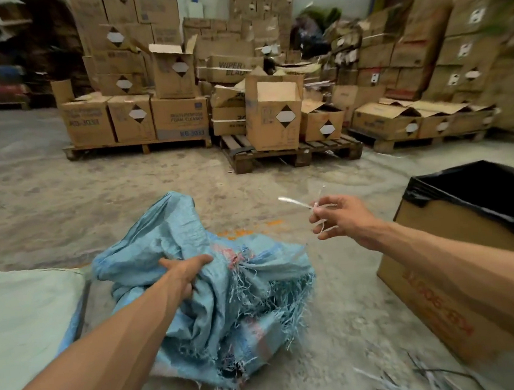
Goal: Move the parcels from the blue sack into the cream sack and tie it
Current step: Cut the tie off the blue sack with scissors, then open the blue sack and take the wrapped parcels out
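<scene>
Head view: two hands, left [188,272] gripping one blue sack [214,293], right [332,216] pinching one white string [296,204].

I see a cardboard box [458,274] lined with a black bag [476,189] at my right, loose strips [417,376] on the concrete floor [66,210] just in front of it, and stacked cartons [178,114] on wooden pallets [292,155] against the far wall
</scene>
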`<state>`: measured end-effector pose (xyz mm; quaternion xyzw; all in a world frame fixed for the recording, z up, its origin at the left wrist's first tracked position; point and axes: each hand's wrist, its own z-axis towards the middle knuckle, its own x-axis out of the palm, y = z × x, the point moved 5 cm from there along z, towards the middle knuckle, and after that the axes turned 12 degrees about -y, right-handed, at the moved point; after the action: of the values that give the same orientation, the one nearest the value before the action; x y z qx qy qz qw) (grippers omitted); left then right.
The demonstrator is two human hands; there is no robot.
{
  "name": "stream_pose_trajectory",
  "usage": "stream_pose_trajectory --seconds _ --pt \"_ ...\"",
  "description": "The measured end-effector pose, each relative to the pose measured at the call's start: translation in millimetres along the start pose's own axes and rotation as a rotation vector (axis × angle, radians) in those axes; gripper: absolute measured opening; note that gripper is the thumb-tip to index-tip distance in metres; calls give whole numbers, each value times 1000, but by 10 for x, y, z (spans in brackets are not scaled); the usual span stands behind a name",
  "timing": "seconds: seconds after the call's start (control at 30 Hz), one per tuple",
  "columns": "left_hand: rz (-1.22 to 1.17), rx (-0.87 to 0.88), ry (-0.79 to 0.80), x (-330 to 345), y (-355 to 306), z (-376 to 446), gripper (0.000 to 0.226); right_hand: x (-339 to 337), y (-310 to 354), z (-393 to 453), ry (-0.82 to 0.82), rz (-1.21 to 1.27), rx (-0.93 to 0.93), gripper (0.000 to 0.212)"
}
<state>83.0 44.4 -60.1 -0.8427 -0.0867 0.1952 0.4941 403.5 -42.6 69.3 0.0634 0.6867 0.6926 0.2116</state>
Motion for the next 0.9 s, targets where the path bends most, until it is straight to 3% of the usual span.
stream_pose_trajectory --seconds 0.2,0.3,0.47,0.8,0.9 --pt "197 165 104 144 -18 -202 117 -194 -99 -164 109 -279 -3 20" --pt "292 220 197 222 -28 -301 120 -107 -390 -332 306 -619 -71 18" --pt "341 243 174 292 131 -308 123 71 -1454 -894 655 -1113 -4 33" --pt "318 225 154 446 694 -223 128 250 -2455 -1651 1049 -1179 22 37" --pt "327 235 153 474 681 -208 125 297 -2557 -1705 1130 -1336 -60 34"
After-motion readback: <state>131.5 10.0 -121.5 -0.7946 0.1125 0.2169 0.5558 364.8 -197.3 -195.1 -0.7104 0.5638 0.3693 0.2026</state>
